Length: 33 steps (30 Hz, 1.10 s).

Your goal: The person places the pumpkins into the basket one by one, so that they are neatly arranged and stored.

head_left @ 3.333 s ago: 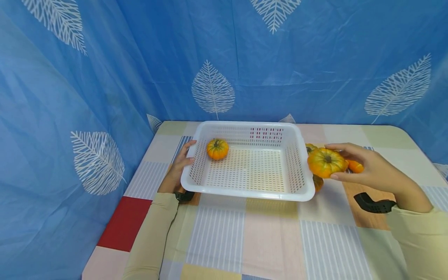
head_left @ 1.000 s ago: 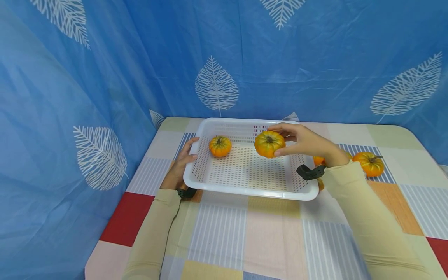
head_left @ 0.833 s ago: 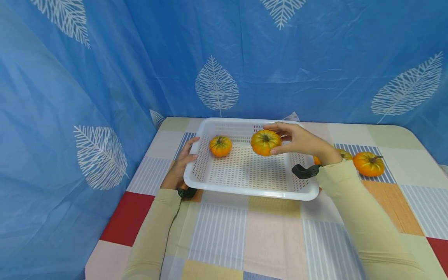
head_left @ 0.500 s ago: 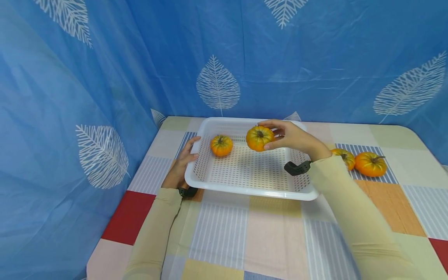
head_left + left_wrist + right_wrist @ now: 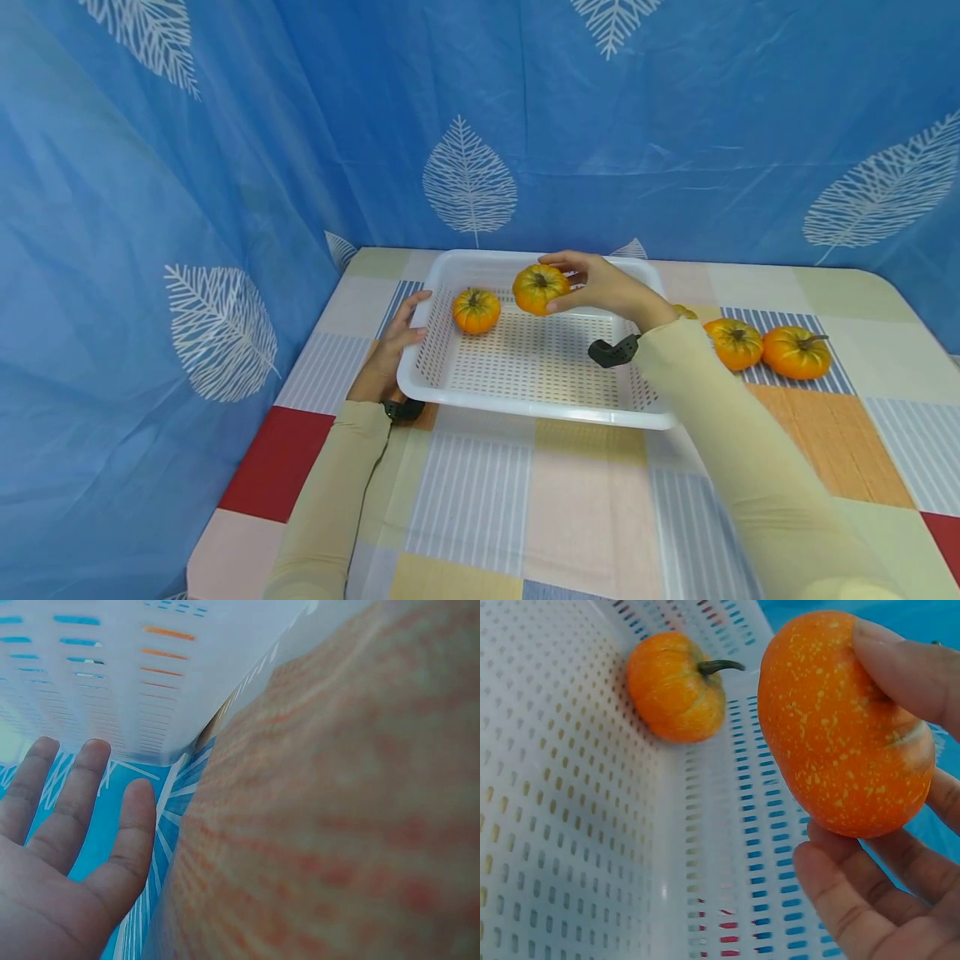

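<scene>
My right hand grips a small orange pumpkin above the white plastic basket. In the right wrist view the thumb lies over the top of this pumpkin, with fingers below and behind it. Another orange pumpkin sits inside the basket near its left wall, its dark stem showing in the right wrist view. At the basket's left end, my left hand rests against the outside, near the rim. Its fingers look straight and relaxed beside the slotted wall in the left wrist view.
Right of the basket, two pumpkins lie side by side: one pumpkin and another pumpkin with a stem. Part of a further pumpkin shows behind the right sleeve. A checked cloth covers the table; a blue leaf-print curtain hangs behind.
My right hand has carried the pumpkin leftward from the basket's right side to over its middle, nearer the pumpkin inside. The left hand has stayed at the basket's left end.
</scene>
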Available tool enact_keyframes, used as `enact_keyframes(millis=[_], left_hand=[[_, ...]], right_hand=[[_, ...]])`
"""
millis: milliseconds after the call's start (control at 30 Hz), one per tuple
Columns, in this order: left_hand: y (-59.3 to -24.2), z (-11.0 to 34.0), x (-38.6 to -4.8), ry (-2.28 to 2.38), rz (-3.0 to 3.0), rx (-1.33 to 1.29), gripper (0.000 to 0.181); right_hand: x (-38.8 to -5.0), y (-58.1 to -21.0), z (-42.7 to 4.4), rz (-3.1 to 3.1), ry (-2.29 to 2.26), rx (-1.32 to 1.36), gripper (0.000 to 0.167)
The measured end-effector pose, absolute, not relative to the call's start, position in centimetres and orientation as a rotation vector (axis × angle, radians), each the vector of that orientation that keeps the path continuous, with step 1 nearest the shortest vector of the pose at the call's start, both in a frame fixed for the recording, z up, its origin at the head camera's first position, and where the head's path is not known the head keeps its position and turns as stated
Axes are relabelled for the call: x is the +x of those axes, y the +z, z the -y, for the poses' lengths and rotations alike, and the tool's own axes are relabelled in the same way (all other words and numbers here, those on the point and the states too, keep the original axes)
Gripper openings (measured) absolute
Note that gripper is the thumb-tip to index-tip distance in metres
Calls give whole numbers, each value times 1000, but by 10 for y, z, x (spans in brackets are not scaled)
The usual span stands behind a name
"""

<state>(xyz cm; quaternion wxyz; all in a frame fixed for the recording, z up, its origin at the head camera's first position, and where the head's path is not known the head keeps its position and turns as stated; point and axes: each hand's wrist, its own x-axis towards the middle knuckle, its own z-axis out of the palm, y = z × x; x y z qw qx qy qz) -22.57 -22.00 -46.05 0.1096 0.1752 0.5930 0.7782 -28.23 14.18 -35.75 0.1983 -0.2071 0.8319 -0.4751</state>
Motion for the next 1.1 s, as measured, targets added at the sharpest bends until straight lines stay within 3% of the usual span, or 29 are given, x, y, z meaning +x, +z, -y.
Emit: enact_keyframes(millis=[367,1100], left_hand=[[-459,218,-224,2267,-1771,416,58],[-464,221,-228,2287,-1738,555,59]], right_hand=[[-293,-368,-131,-2219,-1333,-510,78],[-301,-396,-117,-2206,-1209,-491,73]])
